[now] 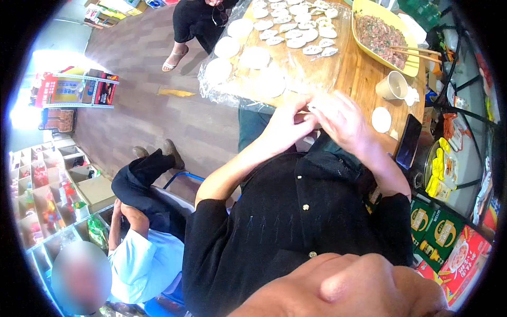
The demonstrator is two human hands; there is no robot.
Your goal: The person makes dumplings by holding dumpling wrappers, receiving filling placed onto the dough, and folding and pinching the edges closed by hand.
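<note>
My left hand (288,127) and my right hand (343,120) meet at the near edge of the wooden table (348,79). Both are closed, pinching a small white dumpling (311,109) that is mostly hidden by the fingers. Ahead of them, round dough wrappers (255,58) lie on a plastic sheet (211,87). Farther back on that sheet sit several folded dumplings (294,33). A yellow bowl (364,8) of minced meat filling (377,37) stands at the back right, with chopsticks (417,53) resting across its rim. One loose wrapper (381,120) lies right of my right hand.
A paper cup (391,86) stands by the bowl, and a phone (409,141) lies at the table's right edge. A person in a light shirt (145,264) sits at left; another person's leg (182,31) shows beyond the table. Shelves with packets (443,169) line the right.
</note>
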